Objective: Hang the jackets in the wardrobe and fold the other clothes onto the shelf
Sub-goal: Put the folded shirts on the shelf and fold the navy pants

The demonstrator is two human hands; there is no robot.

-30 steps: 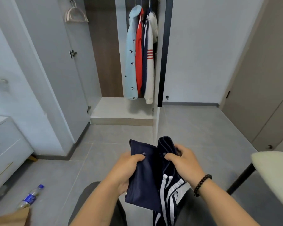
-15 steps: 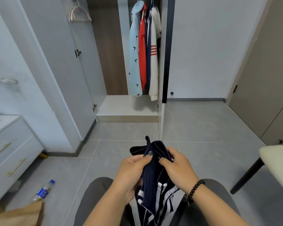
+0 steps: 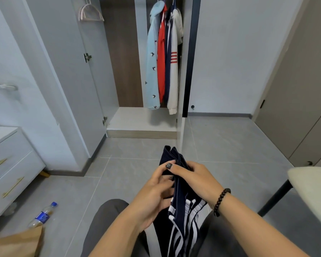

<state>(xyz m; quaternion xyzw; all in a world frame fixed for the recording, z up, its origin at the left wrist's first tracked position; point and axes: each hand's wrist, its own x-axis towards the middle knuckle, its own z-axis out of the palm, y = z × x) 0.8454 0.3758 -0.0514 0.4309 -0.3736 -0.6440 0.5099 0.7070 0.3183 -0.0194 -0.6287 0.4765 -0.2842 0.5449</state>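
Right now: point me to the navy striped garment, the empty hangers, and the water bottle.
navy striped garment [image 3: 182, 204]: head view, on the dark fabric just above the white stripes.
empty hangers [image 3: 90, 13]: head view, on the pale shoulder arms, upper left of the wardrobe.
water bottle [image 3: 43, 216]: head view, on its blue label, lying on the floor.

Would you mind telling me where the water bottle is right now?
In the head view, the water bottle lies on the floor at lower left, beside the white drawers and just above the brown paper bag.
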